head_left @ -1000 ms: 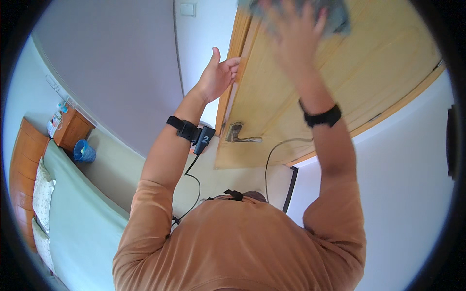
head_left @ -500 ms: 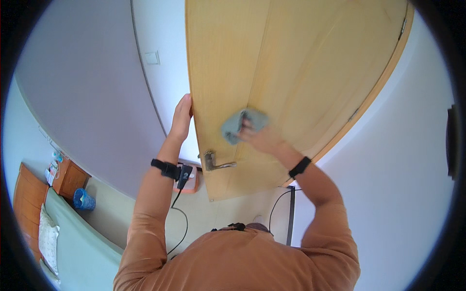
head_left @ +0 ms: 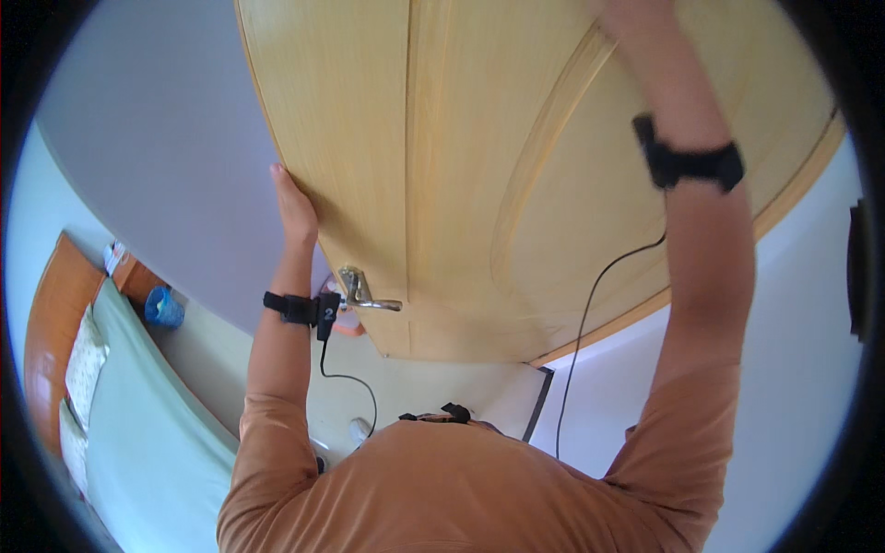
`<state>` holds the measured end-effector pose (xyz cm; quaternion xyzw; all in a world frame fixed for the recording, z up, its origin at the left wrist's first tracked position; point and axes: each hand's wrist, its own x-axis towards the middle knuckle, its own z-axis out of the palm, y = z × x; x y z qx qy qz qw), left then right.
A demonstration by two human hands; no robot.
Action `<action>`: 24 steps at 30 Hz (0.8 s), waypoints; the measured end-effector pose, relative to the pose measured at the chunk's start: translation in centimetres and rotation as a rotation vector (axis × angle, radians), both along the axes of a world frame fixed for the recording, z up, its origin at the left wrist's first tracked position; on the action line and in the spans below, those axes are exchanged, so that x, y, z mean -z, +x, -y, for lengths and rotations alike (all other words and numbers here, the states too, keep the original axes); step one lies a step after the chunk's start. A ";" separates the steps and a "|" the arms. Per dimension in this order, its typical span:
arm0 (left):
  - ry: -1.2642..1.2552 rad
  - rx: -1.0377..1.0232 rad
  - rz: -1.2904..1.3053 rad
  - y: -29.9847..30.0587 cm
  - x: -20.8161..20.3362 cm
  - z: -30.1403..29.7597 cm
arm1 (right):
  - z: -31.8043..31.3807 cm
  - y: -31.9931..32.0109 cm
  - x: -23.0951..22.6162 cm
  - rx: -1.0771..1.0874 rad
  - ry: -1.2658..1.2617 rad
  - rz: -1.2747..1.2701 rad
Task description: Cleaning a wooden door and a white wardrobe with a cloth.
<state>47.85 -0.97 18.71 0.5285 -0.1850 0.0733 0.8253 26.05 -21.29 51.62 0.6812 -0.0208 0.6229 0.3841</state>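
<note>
A pale yellow wooden door (head_left: pixel 359 138) with a raised curved panel stands in front of me. My left hand (head_left: pixel 297 210) holds its left edge, with part of the fingers hidden. Below that hand, a silver lever handle (head_left: pixel 364 290) sticks out from the door. My right arm reaches far up across the door's panel. My right hand (head_left: pixel 636 17) is smeared by motion and cut off by the upper rim, so its fingers do not show. The cloth it held earlier is out of sight.
Black bands with cables are strapped on both wrists. At left are a bed with a green sheet (head_left: pixel 152 405), a wooden headboard (head_left: pixel 55 341), and a blue waste bin (head_left: pixel 164 308). A white wall (head_left: pixel 793 350) runs along the right.
My right hand has swept up and to the right, from mid-door to the top rim; its grey-green cloth left view. The door edge and my left hand now appear further left.
</note>
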 end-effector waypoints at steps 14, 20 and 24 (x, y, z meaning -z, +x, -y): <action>0.091 0.141 0.056 -1.2 -1.7 0.1 | 1.3 -10.8 52.8 -0.011 0.703 -1.523; 0.218 0.106 0.234 1.5 3.0 0.5 | 0.3 -13.8 42.8 0.173 0.234 -1.356; 0.129 0.173 0.129 -4.4 -1.8 1.9 | -0.1 -15.5 30.9 0.342 0.364 -1.131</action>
